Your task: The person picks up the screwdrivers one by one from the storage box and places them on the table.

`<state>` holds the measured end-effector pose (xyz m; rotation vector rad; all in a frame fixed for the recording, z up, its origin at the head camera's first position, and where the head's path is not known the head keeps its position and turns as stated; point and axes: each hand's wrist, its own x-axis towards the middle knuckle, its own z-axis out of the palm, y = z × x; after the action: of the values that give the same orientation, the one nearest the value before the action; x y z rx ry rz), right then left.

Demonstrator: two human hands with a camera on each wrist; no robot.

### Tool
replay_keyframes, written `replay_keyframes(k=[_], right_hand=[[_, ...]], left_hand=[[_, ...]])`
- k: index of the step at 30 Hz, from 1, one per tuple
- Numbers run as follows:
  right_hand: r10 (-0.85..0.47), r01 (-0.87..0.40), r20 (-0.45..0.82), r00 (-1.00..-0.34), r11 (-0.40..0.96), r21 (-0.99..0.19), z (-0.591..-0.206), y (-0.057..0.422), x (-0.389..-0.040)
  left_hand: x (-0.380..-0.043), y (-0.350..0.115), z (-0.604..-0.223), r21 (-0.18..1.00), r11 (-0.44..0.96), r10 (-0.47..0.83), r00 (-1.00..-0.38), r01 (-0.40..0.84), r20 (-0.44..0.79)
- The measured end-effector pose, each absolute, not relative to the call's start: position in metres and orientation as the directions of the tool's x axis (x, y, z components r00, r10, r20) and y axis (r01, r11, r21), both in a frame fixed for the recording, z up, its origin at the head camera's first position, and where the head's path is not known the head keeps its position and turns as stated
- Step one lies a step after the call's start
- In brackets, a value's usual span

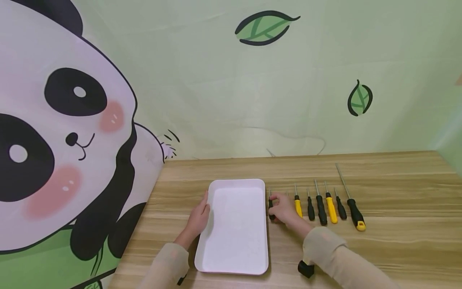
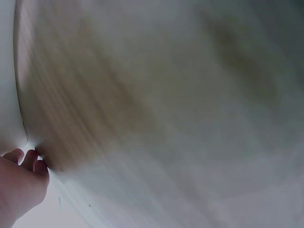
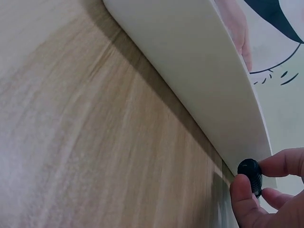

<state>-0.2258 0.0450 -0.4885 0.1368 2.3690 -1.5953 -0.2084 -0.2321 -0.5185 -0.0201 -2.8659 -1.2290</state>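
A white rectangular tray point(image 1: 236, 228) lies on the wooden table. At its left rim my left hand point(image 1: 199, 216) holds the edge; in the left wrist view, the fingertips of that hand point(image 2: 28, 178) meet the tray's side. Just beyond the right rim, my right hand point(image 1: 284, 208) pinches a small black-handled screwdriver point(image 1: 271, 204), its shaft pointing away from me. The right wrist view shows thumb and fingers about the ribbed black handle point(image 3: 250, 171), close to the tray's outer wall point(image 3: 199, 80). Part of the handle is hidden by the fingers.
Right of my right hand, several screwdrivers stand in a row, including a yellow-handled one point(image 1: 331, 209), a black one point(image 1: 321, 209) and a long black-and-yellow one point(image 1: 355, 214). A panda-printed cloth point(image 1: 216, 100) hangs behind the table point(image 1: 404, 208).
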Motion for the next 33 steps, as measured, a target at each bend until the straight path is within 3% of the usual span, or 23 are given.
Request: replay_keyframes(k=[24,33], right_hand=[[-0.034,0.295,-0.317,-0.948,0.281,-0.913,-0.492,0.037,-0.221],[-0.013,0.271,-0.294,-0.956,0.350,-0.896,-0.495,0.032,-0.223]], left_hand=[[-0.207,-0.231,-0.517,0.736,0.677,0.002,-1.000,0.006,0.007],[-0.208,-0.232,-0.518,0.736,0.676,0.007,-1.000,0.019,0.020]])
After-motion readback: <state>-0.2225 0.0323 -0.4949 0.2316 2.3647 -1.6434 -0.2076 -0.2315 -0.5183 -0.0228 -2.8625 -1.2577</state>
